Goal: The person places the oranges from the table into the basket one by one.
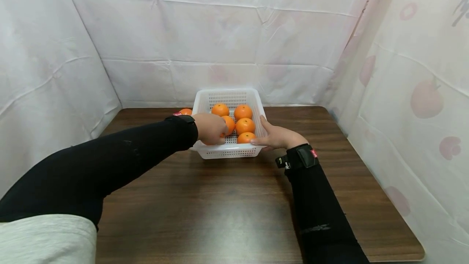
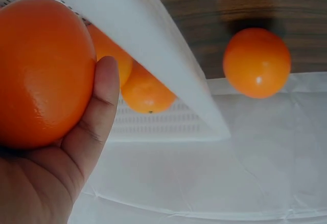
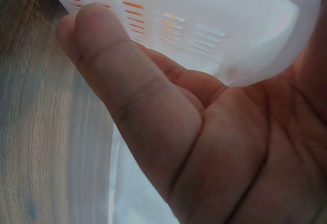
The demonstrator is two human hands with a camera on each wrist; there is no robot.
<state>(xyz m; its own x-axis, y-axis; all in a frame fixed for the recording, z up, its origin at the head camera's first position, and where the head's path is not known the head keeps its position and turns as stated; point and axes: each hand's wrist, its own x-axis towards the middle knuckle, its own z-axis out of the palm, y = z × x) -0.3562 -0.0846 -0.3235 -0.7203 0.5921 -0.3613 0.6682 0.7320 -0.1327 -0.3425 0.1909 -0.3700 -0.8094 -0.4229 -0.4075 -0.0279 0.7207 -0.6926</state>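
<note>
A white plastic basket [image 1: 229, 153] with slotted walls stands at the back of the table, with several oranges [image 1: 243, 112] inside. My left hand [image 1: 211, 129] reaches over its left side and grips an orange [image 2: 41, 75], which looms large in the left wrist view. From the head, my fingers mostly hide that fruit. At the near right corner my right hand [image 1: 280, 136] holds the basket, thumb over the rim and the other fingers along the outside wall. One more orange [image 2: 257, 63] lies on the table outside the basket, beyond my left wrist.
The brown wooden table [image 1: 220, 207] reaches toward me, in front of the basket. White cloth [image 1: 220, 36] hangs right behind the table, and further cloth sheets [image 1: 410, 105] close in the sides.
</note>
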